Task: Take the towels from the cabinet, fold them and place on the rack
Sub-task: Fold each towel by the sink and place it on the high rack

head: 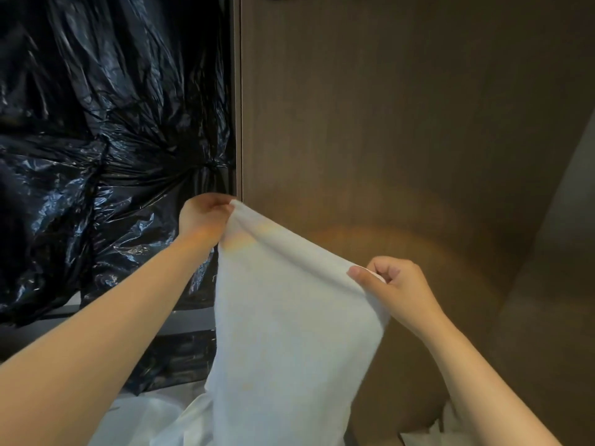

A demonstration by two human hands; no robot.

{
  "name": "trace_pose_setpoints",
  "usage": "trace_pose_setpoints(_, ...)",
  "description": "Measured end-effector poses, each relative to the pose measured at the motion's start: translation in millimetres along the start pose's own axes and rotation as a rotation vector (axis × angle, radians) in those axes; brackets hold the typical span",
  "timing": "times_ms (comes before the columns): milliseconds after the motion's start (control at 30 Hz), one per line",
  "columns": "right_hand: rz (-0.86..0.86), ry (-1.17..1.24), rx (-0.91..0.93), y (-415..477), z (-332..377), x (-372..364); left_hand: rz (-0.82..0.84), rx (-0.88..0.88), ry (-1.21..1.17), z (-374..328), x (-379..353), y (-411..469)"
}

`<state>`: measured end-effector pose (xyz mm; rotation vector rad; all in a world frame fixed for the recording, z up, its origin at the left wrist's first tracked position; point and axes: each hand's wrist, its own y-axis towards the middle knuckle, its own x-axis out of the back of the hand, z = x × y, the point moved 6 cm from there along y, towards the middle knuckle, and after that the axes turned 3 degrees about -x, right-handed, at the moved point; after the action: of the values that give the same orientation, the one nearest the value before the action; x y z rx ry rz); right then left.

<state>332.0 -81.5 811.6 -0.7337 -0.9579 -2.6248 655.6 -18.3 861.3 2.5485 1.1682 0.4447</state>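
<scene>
The towel point(283, 317) is soft white cloth with a matt, slightly fuzzy nap. The bags point(106, 140) are thin black plastic, glossy and heavily crinkled. The panel point(402, 123) looks like brown wood, matt, with fine vertical grain.

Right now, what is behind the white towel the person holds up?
Behind the towel, pinched by the left hand and right hand, a brown wood-grain panel shows rightward and black plastic bags leftward. Whatever lies directly behind the cloth is covered.
</scene>
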Motion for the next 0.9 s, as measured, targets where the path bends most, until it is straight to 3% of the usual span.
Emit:
trace_pose_setpoints(133, 0.006, -0.164, 0.032, 6.9, -1.4, 23.6, -0.12, 0.029, 0.04, 17.6, 28.3, 9.7)
trace_pose_setpoints(567, -0.181, -0.767, 0.171, 37.7, 38.4, 63.9, -0.207, -0.041, -0.006, 12.0, 43.8, 12.1)
trace_pose_setpoints(900, -0.246, -0.855, 0.187, 55.4, 67.9, 83.0, -0.258, -0.063, -0.179, -10.3, 53.0, 8.2)
